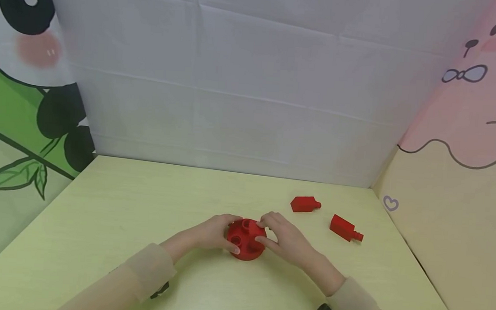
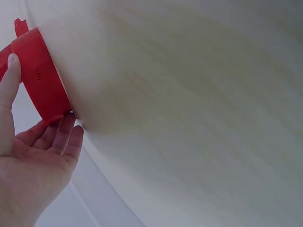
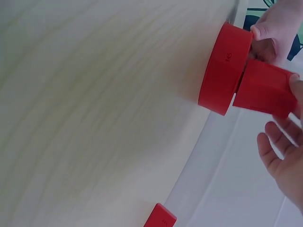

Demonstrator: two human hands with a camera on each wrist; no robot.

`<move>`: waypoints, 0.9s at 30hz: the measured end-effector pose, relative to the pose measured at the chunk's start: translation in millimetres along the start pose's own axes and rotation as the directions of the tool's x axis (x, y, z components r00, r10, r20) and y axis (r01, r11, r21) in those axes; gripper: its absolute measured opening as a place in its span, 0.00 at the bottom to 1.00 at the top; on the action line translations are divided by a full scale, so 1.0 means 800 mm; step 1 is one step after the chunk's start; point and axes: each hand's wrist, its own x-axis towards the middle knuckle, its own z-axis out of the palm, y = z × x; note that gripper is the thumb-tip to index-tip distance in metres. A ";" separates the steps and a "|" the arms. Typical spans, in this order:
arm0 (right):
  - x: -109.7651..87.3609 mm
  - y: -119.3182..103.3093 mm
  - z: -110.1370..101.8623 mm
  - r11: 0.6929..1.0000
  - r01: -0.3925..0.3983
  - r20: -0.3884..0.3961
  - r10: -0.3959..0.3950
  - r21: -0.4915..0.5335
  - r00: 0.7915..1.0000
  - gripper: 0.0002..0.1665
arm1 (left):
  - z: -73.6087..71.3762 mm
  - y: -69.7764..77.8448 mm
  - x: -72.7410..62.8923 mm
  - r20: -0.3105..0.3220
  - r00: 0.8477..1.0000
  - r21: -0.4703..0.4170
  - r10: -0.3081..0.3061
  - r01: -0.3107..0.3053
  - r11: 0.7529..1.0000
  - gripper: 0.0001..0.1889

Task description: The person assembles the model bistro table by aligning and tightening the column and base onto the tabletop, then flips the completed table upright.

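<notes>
A red round base with round sockets in its top sits on the table between both hands. My left hand grips it from the left, thumb near its front side and fingers around the far side. My right hand pinches a red rectangular block between thumb and fingers. In the right wrist view that block stands on end against the top of the base, a thin gap showing along one edge. Its lower end is hidden. In the left wrist view the side wall of the base carries small dark lettering.
Two loose red blocks lie at the right of the table: one with a pointed end farther back, another with a stepped neck nearer. A pale cloth wall rises behind the table; printed panels flank both sides.
</notes>
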 end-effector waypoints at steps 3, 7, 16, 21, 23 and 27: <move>0.003 -0.005 0.004 0.999 -0.052 -0.043 0.051 -0.017 0.998 0.16 | 0.000 0.001 -0.001 0.002 1.000 -0.005 -0.002 0.002 1.000 0.42; 0.006 -0.010 0.007 0.996 -0.073 -0.098 0.069 -0.042 0.993 0.18 | 0.000 0.002 -0.002 0.001 1.000 -0.009 -0.002 0.002 1.000 0.42; 0.005 -0.009 0.000 0.990 -0.070 -0.119 0.055 -0.122 0.991 0.19 | -0.001 0.004 -0.001 0.001 1.000 -0.002 -0.023 0.023 1.000 0.42; 0.006 0.005 -0.013 0.999 0.028 -0.091 -0.030 -0.027 0.995 0.19 | -0.001 0.002 -0.001 -0.004 1.000 0.014 -0.011 0.011 1.000 0.42; 0.007 0.010 -0.017 0.996 0.083 -0.048 -0.082 0.020 0.996 0.20 | 0.000 0.002 -0.001 -0.005 1.000 0.015 -0.008 0.008 1.000 0.42; 0.009 0.019 -0.016 0.983 0.169 0.057 -0.173 0.065 0.983 0.23 | 0.000 0.000 0.000 -0.004 1.000 0.023 -0.002 0.002 1.000 0.43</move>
